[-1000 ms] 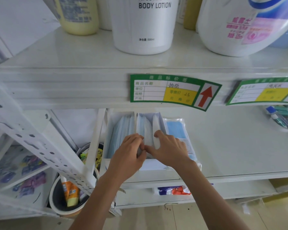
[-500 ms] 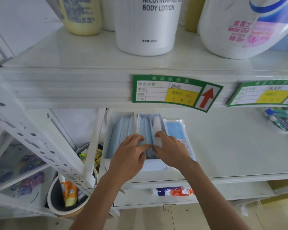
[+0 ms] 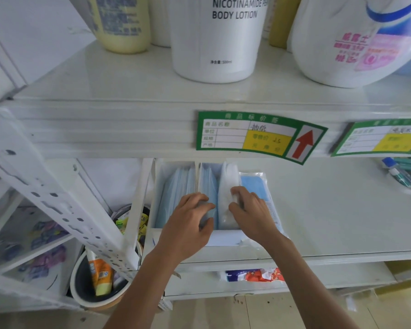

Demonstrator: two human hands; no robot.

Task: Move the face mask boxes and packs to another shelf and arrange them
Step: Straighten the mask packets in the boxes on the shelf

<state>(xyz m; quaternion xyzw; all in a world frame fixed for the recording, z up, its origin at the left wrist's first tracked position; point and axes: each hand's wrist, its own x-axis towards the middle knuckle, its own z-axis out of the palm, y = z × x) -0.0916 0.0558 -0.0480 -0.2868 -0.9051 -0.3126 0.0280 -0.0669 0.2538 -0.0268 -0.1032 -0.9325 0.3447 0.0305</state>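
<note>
Two open boxes [image 3: 176, 193] sit side by side on the shelf [image 3: 330, 222]; left hand [image 3: 188, 224] rests loosely on blue masks [image 3: 209, 186], right hand [image 3: 252, 210] pinches a clear pack [image 3: 228, 186]. Tugging could spill the loose masks.

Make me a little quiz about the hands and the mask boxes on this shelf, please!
1. True or false: the right hand is touching the white pack standing in the right mask box.
2. What lies flat on the shelf just right of the boxes? A) a toothbrush B) a clear pack with a blue mask C) a lotion bottle
3. Fill in: the left hand is over the ____ masks in the right mask box.

Key: 1 true. 2 B. 3 blue.
</note>
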